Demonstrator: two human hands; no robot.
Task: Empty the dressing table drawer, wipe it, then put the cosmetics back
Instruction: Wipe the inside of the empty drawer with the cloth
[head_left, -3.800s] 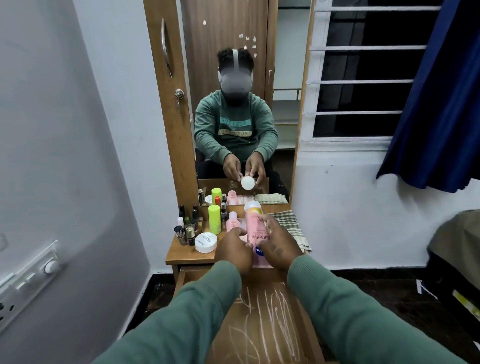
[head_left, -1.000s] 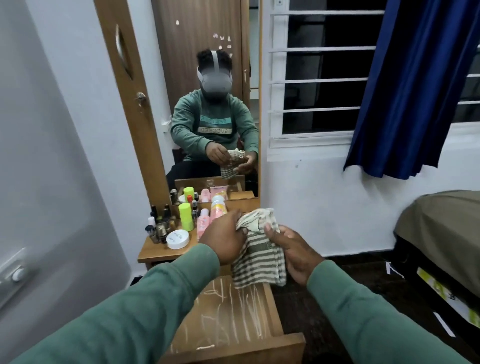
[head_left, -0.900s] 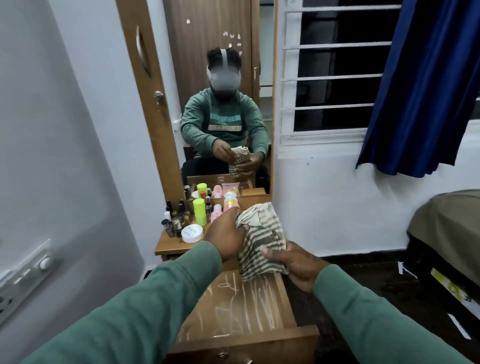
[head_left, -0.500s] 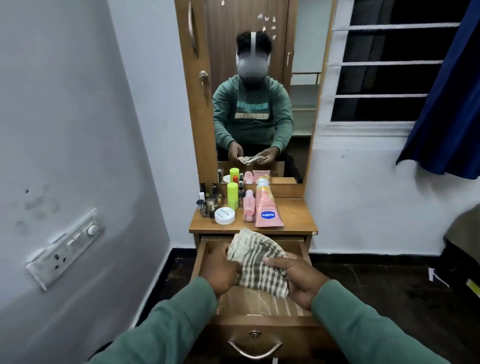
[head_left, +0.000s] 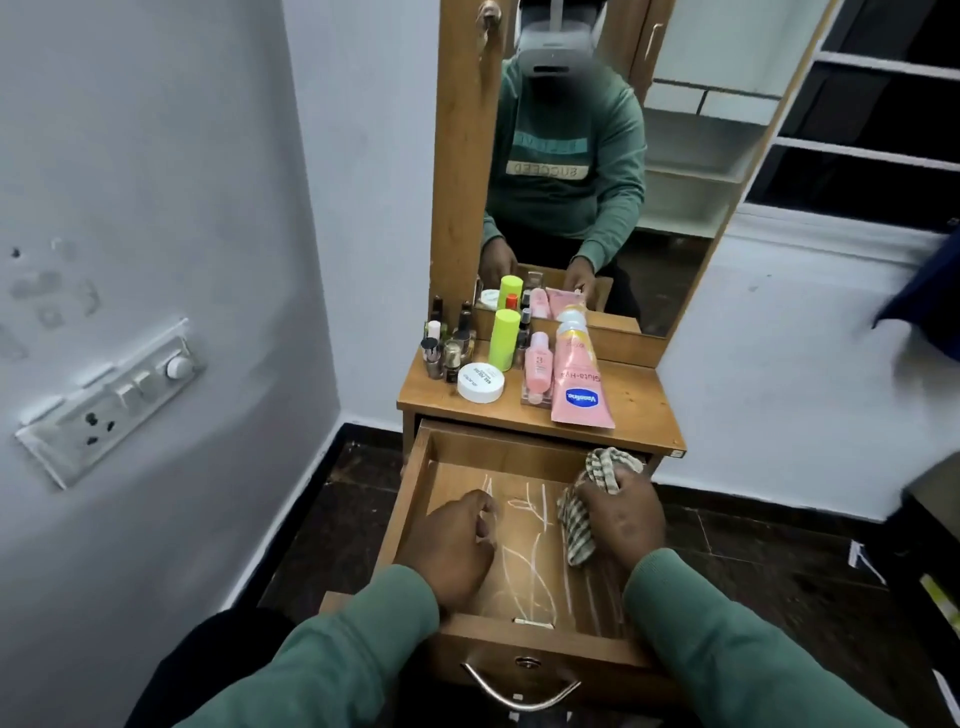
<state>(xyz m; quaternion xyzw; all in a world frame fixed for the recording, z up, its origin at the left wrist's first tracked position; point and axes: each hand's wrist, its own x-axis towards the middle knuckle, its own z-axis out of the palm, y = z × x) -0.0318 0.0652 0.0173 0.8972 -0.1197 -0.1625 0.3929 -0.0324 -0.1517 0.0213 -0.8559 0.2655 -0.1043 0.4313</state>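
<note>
The wooden drawer (head_left: 415, 483) is pulled out and holds no cosmetics; white streaks mark its bottom. My right hand (head_left: 621, 517) presses a striped cloth (head_left: 576, 525) against the drawer's right inner side. My left hand (head_left: 457, 545) rests inside the drawer on the left, fingers curled, holding nothing. On the table top (head_left: 639, 400) stand the cosmetics: a pink Vaseline tube (head_left: 579, 387), a small pink bottle (head_left: 537, 366), a lime green bottle (head_left: 504, 340), a white round jar (head_left: 480, 383) and several small dark bottles (head_left: 449, 345).
A mirror (head_left: 597, 156) rises behind the table and reflects me. The grey wall on the left carries a switch panel (head_left: 111, 400). A metal handle (head_left: 519, 688) hangs on the drawer front. Dark floor lies either side; a blue curtain (head_left: 924, 306) hangs at the right edge.
Both hands have come down into the drawer. The cloth, held between both hands before, is now in my right hand only, pressed to the drawer's right side. My view tilted downward.
</note>
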